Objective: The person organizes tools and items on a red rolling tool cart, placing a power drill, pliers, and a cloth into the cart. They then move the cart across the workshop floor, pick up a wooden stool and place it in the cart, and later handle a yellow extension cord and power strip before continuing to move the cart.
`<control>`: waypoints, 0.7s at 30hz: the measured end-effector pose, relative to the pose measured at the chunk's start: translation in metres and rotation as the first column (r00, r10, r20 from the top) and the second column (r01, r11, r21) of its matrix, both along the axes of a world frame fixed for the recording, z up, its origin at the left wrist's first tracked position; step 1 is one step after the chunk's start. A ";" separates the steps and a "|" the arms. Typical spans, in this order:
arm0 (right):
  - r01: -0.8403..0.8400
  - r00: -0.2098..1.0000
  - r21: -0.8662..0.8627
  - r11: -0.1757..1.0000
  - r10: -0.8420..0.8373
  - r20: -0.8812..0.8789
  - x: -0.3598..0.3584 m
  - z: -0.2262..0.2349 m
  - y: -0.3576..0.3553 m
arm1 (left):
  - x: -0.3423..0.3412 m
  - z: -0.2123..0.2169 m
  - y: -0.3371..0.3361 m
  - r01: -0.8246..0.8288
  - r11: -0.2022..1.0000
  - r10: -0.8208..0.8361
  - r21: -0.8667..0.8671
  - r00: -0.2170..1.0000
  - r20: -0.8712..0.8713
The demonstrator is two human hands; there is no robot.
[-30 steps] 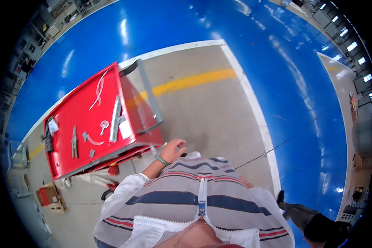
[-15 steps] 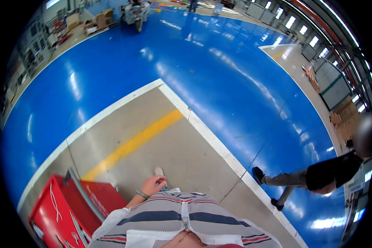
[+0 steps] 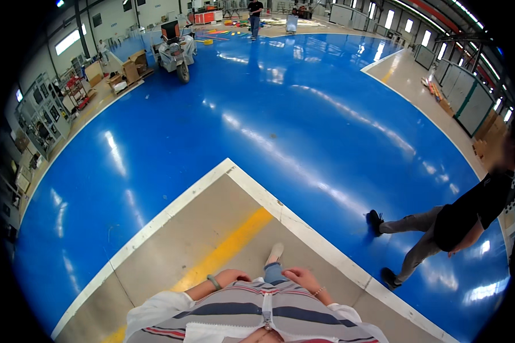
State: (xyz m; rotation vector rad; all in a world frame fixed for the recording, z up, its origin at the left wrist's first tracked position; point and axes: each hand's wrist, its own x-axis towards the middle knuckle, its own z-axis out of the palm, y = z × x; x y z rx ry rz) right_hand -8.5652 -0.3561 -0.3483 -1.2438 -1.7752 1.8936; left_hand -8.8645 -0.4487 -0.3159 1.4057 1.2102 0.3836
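Observation:
Low in the head view, my left hand [image 3: 233, 276] is in front of my striped vest [image 3: 234, 309], a green bangle [image 3: 213, 282] on its wrist. Its fingers are loosely bent and partly hidden; I see nothing held. To the right, my right hand [image 3: 303, 278] also hangs at the vest's front edge, fingers loosely curved and nothing visible in them. A thin bracelet [image 3: 319, 291] circles that wrist. Between the two hands, one light shoe [image 3: 274, 253] and a jeans leg [image 3: 274, 272] show above the floor.
A person in black top and grey trousers [image 3: 418, 224] strides on the blue floor [image 3: 212, 114] at right. Ahead left stands a three-wheeled vehicle [image 3: 174, 54]; another person [image 3: 254, 17] is farther back. Cardboard boxes [image 3: 133, 67] lie left. A white line [image 3: 292, 214] edges the grey floor.
The red cart at lower left has gone out of view. My right hand has come into view. The view has tilted up, and the vehicle shows more fully.

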 end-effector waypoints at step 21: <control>-0.856 0.514 0.068 0.512 0.833 0.205 -0.322 0.019 0.595 | -0.207 -0.024 0.512 -0.219 0.962 0.252 0.163 0.941 -0.226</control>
